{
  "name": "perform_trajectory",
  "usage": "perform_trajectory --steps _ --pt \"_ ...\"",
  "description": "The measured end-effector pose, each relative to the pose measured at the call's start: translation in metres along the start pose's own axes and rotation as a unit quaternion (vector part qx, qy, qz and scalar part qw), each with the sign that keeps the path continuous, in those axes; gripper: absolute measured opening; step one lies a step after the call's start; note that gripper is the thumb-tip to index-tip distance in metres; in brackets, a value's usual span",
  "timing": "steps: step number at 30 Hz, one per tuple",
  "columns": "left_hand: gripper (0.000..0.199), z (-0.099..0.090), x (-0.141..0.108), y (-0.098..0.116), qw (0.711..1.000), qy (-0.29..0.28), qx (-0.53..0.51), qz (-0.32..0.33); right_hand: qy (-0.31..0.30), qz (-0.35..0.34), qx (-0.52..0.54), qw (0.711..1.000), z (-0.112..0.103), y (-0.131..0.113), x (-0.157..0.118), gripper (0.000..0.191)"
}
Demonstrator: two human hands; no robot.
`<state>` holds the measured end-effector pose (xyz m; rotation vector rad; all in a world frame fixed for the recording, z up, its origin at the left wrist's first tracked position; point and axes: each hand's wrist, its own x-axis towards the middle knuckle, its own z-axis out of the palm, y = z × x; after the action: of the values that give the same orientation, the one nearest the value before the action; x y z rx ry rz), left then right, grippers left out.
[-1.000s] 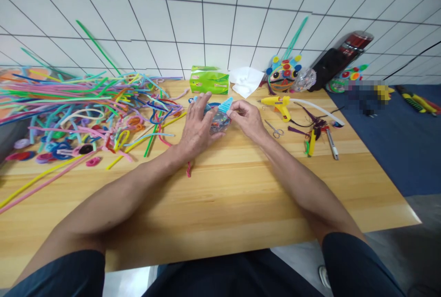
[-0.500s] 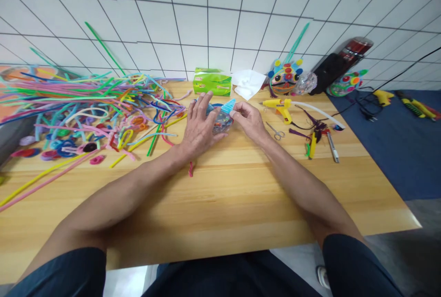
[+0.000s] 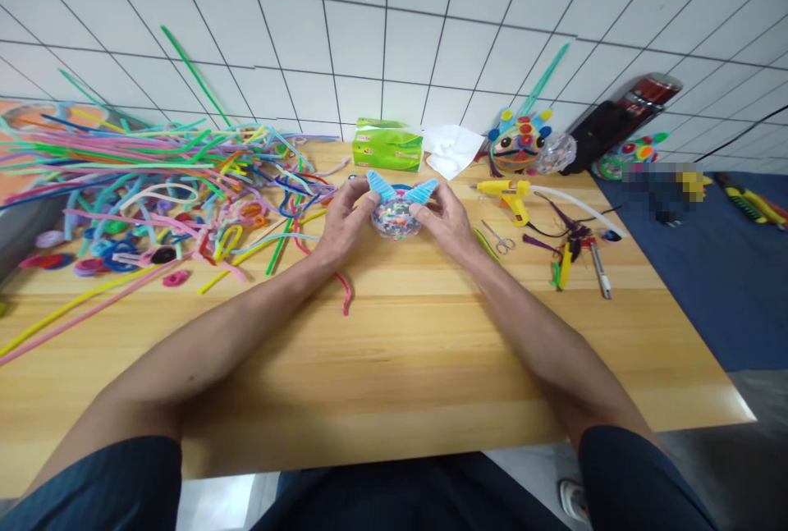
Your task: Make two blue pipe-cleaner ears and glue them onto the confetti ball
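Note:
A clear round ball (image 3: 396,223) filled with small colourful bits sits between my two hands. Two light blue ear-shaped pieces rise from its top, a left one (image 3: 382,186) and a right one (image 3: 422,192). My left hand (image 3: 350,219) grips the left blue piece between thumb and fingers. On the other side, my right hand (image 3: 447,221) pinches the right blue piece at its base, thumb in front. The fingers behind the pieces are partly hidden.
Piled pipe cleaners (image 3: 153,178) cover the left side. Behind my hands stand a green tissue pack (image 3: 387,145) and a white tissue (image 3: 454,149). To the right lie a yellow glue gun (image 3: 508,196), scissors (image 3: 500,239), a pen (image 3: 601,270) and a decorated figure (image 3: 520,143).
My left hand has moved off the front of the ball and closed on the left blue piece. Both blue pieces and the ball's front now show. The view has shifted slightly.

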<state>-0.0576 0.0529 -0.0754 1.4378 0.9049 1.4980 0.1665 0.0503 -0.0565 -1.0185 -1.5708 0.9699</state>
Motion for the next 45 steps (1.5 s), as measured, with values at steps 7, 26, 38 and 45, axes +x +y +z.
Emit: perform_trajectory --steps 7,26,38,45 --pt "0.045 0.012 0.002 0.014 0.994 -0.032 -0.099 -0.045 0.015 0.014 0.030 0.999 -0.003 -0.002 0.004 0.065" --pt "0.041 0.022 -0.003 0.003 0.983 0.001 -0.168 -0.071 0.057 -0.002 -0.011 0.998 0.003 -0.010 0.005 0.053" --pt "0.046 0.022 -0.004 0.007 0.986 -0.006 -0.153 -0.066 0.059 0.000 -0.005 0.998 0.003 -0.013 0.008 0.054" --pt "0.044 0.023 -0.005 0.006 0.985 0.003 -0.159 -0.061 0.065 -0.014 -0.002 0.998 0.002 -0.014 0.008 0.057"
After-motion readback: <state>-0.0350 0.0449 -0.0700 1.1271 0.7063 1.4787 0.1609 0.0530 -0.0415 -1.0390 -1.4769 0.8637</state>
